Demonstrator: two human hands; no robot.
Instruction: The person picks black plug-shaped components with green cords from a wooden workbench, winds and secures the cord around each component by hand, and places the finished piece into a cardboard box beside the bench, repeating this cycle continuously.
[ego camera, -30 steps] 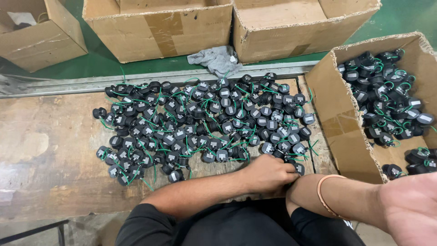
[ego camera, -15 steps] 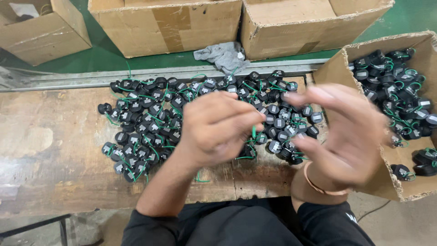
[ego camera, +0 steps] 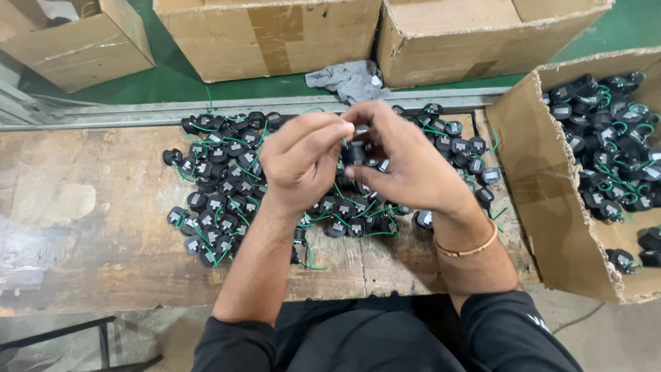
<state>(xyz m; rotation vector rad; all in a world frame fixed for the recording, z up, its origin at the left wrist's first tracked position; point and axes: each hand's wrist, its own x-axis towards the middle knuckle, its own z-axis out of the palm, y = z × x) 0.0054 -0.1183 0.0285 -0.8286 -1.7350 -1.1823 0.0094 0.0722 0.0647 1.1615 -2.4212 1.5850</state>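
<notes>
Hands meet at centre frame: left hand and right hand both pinch one small black part with a green wire, each grip clenched on it, raised above the pile of black parts spread over the wooden surface; an open cardboard box of more parts sits at right.

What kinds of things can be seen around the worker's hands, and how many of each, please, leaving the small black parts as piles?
Cardboard boxes: 4
Piles of small black parts with green wires: 2, one on the bench, one in the right-hand box
Grey rag: 1
Orange bangle: 1
Hands: 2, left hand and right hand, together holding one black part
Total: 10
</notes>
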